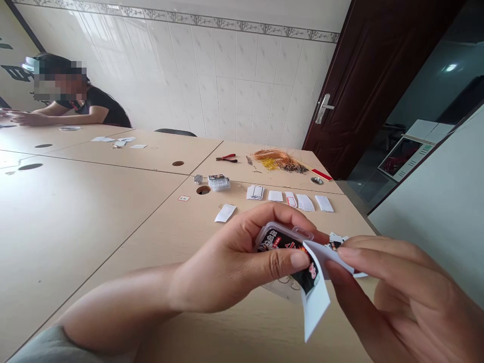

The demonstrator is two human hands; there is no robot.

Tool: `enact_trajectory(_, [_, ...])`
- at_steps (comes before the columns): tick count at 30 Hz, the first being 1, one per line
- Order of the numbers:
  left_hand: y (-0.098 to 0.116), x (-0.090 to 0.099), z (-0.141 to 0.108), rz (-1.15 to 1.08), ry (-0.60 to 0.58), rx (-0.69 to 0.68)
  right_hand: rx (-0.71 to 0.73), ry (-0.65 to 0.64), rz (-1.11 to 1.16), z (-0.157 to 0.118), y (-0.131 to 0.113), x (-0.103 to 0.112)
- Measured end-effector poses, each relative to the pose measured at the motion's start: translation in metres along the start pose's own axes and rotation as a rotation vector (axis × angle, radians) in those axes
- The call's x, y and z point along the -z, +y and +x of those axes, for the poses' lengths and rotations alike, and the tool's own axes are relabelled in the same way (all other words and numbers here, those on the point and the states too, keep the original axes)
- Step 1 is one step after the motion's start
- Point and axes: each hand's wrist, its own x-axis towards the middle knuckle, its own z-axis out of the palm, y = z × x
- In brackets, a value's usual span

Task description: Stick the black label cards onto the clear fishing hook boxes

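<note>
My left hand (227, 267) grips a small clear plastic box (282, 288) with a hanging tab, its thumb across the top. A black label (274, 239) with white and red lettering covers part of the box, and curved wire-like pieces show faintly through the plastic. At the box's right end a folded white paper (315, 307) stands bent against the label. My right hand (404, 282) pinches the upper flap of this paper between thumb and fingers. Behind the right fingers, black-and-white printed cards (335, 239) lie on the table, partly hidden.
Beyond my hands, the table (132, 222) carries stacks of white cards (305, 202), a loose white paper (226, 213) and stacked clear boxes (219, 183). Farther back are pliers (227, 158) and a copper-coloured wire bundle (278, 157). Another person (102, 103) sits at the far left.
</note>
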Motion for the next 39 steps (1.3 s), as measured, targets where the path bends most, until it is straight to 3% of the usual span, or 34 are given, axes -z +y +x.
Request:
enact_trajectory(8, [-0.002, 0.004, -0.002, 0.081, 0.07, -0.076, -0.027, 0.042, -0.01, -0.005, 0.004, 0.003])
enact_trajectory(17, [-0.001, 0.005, -0.005, 0.012, 0.019, -0.073, -0.12, 0.043, 0.004, -0.009, 0.006, 0.001])
enact_trajectory(27, [0.001, 0.005, -0.004, -0.034, 0.01, -0.056, -0.03, 0.027, -0.048, -0.006, 0.006, 0.006])
enact_trajectory(39, [0.001, 0.004, -0.001, -0.121, -0.015, -0.064, -0.019, 0.044, -0.066, -0.008, 0.003, 0.006])
